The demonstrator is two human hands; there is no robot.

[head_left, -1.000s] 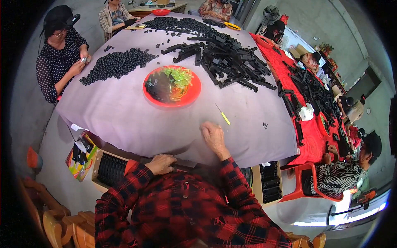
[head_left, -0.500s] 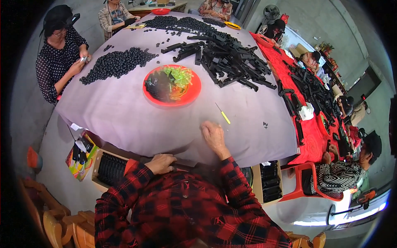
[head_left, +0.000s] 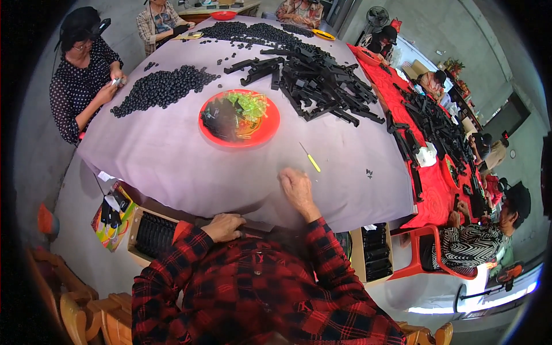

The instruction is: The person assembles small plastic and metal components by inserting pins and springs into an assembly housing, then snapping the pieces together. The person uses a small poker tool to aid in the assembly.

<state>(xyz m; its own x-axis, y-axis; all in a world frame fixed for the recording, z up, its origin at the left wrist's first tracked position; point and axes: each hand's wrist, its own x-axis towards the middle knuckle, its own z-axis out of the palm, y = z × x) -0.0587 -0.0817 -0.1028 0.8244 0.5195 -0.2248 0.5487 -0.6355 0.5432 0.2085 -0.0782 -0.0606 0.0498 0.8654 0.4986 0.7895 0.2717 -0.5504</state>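
Observation:
My right hand (head_left: 296, 186) rests on the grey-lilac cloth (head_left: 356, 190) of the table, its fingers curled into a loose fist with nothing showing in them. Just beyond it lies a thin screwdriver (head_left: 313, 163) with a yellow handle. At the table's front edge my left hand (head_left: 225, 227) lies with fingers stretched out and holds nothing visible. A red plate (head_left: 267, 135) ahead carries black pieces (head_left: 219, 118) and pale green, clear-looking strips (head_left: 248, 103). A few tiny black bits (head_left: 369, 173) sit to the right.
Heaps of small round black parts (head_left: 167, 89) and long black plastic parts (head_left: 328, 86) cover the far table. Boxes of black parts (head_left: 154, 236) (head_left: 376, 253) flank me below the edge. Several people work around this table and a red-covered table (head_left: 431, 195); a red chair (head_left: 422, 253) stands right.

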